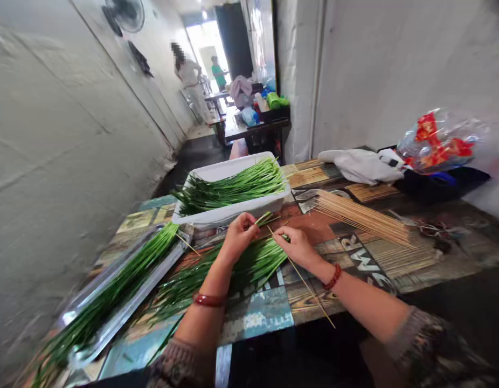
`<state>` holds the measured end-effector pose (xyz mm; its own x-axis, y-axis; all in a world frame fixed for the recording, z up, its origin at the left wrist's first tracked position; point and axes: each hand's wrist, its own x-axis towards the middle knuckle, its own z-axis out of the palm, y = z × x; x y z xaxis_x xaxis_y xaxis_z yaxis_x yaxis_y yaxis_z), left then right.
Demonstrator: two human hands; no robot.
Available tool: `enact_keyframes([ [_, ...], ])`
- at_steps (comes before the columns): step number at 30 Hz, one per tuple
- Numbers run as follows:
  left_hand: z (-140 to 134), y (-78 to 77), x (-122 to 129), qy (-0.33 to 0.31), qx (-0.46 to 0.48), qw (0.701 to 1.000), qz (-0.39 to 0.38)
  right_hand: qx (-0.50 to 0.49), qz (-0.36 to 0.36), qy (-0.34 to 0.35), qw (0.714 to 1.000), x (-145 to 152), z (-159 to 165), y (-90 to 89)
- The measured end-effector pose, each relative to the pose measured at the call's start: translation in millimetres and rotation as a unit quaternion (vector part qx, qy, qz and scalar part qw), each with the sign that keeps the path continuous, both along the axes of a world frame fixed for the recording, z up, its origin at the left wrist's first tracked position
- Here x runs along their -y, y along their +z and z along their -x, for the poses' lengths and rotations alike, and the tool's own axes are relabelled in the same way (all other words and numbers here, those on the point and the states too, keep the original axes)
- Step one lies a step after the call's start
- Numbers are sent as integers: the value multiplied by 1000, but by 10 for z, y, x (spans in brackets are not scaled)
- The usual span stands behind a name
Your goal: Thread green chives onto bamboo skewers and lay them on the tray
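Observation:
My left hand is closed on the stem ends of a few garlic chives, pinched between thumb and fingers. Just to its right, my right hand grips a thin bamboo skewer; its upper tip points at the held stems and its long end slants down past the table edge. Whether the tip pierces a stem, I cannot tell. Beneath both hands lies a loose pile of chives, partly covered by my left forearm. More chives fill a white plastic tub behind my hands.
At left, a metal tray carries a long bunch of chives with a skewer across its end. Right of my hands lies a stack of bamboo skewers. A white cloth and a plastic bag sit farther back. Two people stand in the background.

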<state>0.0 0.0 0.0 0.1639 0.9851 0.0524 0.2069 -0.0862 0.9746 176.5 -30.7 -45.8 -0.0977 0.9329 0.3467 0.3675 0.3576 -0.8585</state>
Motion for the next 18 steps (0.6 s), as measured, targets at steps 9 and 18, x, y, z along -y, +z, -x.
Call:
enact_keyframes([
  [9, -77, -107, 99, 9, 67, 995, 68, -26, 3, 21, 999, 21, -8, 29],
  [18, -95, -97, 126, 3, 96, 995, 39, -16, 10, 40, 999, 15, -45, 29],
])
